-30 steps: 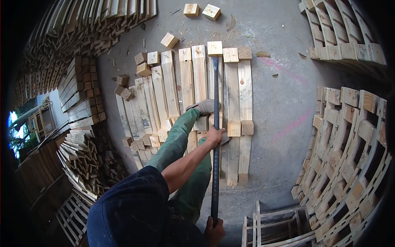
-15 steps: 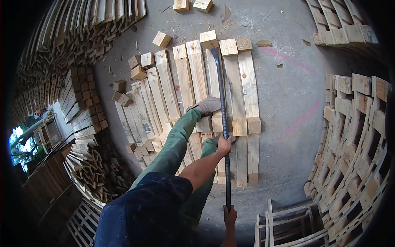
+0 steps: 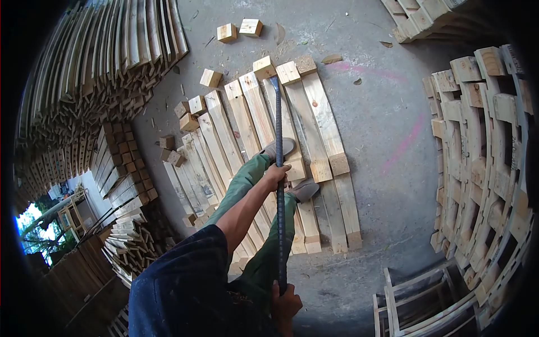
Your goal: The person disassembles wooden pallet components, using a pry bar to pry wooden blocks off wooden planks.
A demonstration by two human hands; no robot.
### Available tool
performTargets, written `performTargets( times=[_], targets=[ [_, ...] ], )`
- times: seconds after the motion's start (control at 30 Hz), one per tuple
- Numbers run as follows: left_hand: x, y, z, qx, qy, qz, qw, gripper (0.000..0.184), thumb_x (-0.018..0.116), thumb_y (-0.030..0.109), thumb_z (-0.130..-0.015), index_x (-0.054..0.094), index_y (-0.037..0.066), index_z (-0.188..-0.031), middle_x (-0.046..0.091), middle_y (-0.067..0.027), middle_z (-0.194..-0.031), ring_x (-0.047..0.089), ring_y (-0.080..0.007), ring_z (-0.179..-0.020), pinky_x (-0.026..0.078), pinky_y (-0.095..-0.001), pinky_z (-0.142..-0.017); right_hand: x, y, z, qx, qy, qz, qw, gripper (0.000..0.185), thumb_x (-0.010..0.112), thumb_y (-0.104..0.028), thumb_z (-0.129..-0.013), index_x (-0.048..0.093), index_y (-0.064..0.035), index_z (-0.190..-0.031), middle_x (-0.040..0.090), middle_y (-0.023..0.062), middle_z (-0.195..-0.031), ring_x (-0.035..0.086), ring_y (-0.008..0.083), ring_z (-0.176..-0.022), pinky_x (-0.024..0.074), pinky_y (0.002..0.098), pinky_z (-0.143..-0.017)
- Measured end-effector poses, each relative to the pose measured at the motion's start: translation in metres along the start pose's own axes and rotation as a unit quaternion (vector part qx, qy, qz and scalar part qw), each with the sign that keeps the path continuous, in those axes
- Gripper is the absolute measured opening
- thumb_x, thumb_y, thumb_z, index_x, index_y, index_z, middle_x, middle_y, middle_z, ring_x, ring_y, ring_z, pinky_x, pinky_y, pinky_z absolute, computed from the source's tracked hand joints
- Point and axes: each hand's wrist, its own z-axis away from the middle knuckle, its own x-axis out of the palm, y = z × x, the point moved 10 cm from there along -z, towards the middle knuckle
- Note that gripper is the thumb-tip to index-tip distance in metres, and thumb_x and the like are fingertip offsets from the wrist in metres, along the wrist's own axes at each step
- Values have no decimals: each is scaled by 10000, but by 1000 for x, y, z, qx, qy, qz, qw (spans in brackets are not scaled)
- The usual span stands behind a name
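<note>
Left hand (image 3: 274, 176) is wrapping around the middle stretch of a long, dark, ribbed metal bar (image 3: 281, 224), fingers curling closed on it. Right hand (image 3: 287, 302) is gripping the bar's near end, close to the body, also with bent fingers. Between the two hands the bar is running almost straight up and down the view, passing in front of the green trousers (image 3: 246, 178).

Beyond the left hand, the bar is stretching forward, well away from the body, and its flattened, bluish tip is lying at the near right corner of a pale wooden block (image 3: 263, 68). Whether tip and block are touching is hard to tell. That block is sitting at the far end of one of many boards (image 3: 323, 109), which are lying side by side on a grey concrete floor (image 3: 387, 140). More blocks are resting on the boards' ends and along their middles.

Two brown shoes are standing among the boards: the left shoe (image 3: 285, 148) is reaching further forward, just past the left hand, and the right shoe (image 3: 305, 191) is pointing to the right of the bar.

Faint dark marks are showing on the pallet stack (image 3: 504, 106) at the right, too small for reading.
</note>
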Motion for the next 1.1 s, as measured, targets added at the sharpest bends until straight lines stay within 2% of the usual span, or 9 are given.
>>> performTargets(
  times=[0.13, 0.23, 0.33, 0.5, 0.7, 0.77, 0.83, 1.0, 1.1],
  targets=[
    [2, -49, -47, -19, 25, -26, 999, 174, 603, 149, -840, 460, 68, -782, 467, -48, -554, 452, -169, -411, 412, -341, -380, 83, 72, -44, 14, -37, -11, 999, 418, 590, -478, -801, 540, -66, -753, 563, 157, -560, 569, 384, -537, 437, 482, -529],
    [17, -91, -107, 24, 59, -18, 998, 182, 619, 152, -821, 462, 67, -858, 458, -55, -568, 454, -179, -408, 420, -361, -390, 167, 157, -113, 67, -82, -67, 992, 367, 618, -412, -810, 573, -48, -811, 610, 174, -654, 606, 378, -643, 464, 470, -615],
    [32, -91, -124, 35, 39, 4, 999, 199, 616, 148, -819, 453, 71, -903, 446, -51, -573, 444, -176, -409, 414, -355, -389, 159, 162, -149, 51, -90, -67, 992, 352, 622, -387, -815, 558, -42, -829, 596, 166, -629, 592, 377, -615, 454, 475, -605],
    [18, -5, -71, 36, 65, 86, 993, 197, 596, 109, -815, 420, 89, -900, 408, -22, -533, 400, -145, -374, 357, -320, -340, 82, 81, -121, 2, -79, -9, 997, 360, 621, -408, -812, 534, -63, -860, 565, 158, -597, 550, 392, -608, 426, 487, -569],
    [-26, 114, -21, 29, 40, 110, 993, 190, 583, 100, -829, 413, 78, -912, 394, -24, -492, 381, -143, -362, 334, -318, -322, -40, -63, -60, -78, -10, -77, 994, 406, 660, -428, -769, 566, -76, -949, 594, 139, -668, 569, 362, -616, 442, 464, -557],
    [-41, 139, -9, 17, 46, 112, 992, 205, 602, 145, -833, 464, 70, -701, 423, -30, -486, 408, -151, -363, 345, -315, -335, -74, -102, -44, -123, 23, -71, 990, 416, 677, -430, -752, 588, -75, -951, 592, 126, -643, 566, 338, -566, 443, 434, -516],
    [-39, 162, 16, 4, 31, 112, 993, 214, 605, 160, -839, 464, 64, -710, 417, -26, -495, 402, -151, -362, 353, -318, -337, -108, -131, -31, -139, 51, -41, 988, 397, 683, -432, -745, 601, -86, -921, 585, 117, -617, 560, 324, -532, 439, 420, -492],
    [-19, 131, 61, -50, 40, 127, 990, 187, 606, 156, -844, 445, 74, -794, 390, -9, -517, 391, -127, -383, 362, -313, -345, -164, -129, 1, -134, 77, 16, 988, 351, 670, -442, -750, 628, -107, -844, 584, 70, -563, 537, 282, -460, 425, 406, -461],
    [8, 80, 89, -91, 66, 121, 986, 229, 612, 151, -836, 402, 92, -905, 401, -13, -551, 397, -131, -404, 365, -305, -354, -216, -113, 28, -109, 145, 21, 983, 318, 571, -457, -838, 599, -149, -765, 485, 90, -486, 471, 272, -391, 417, 401, -419]
  ],
)
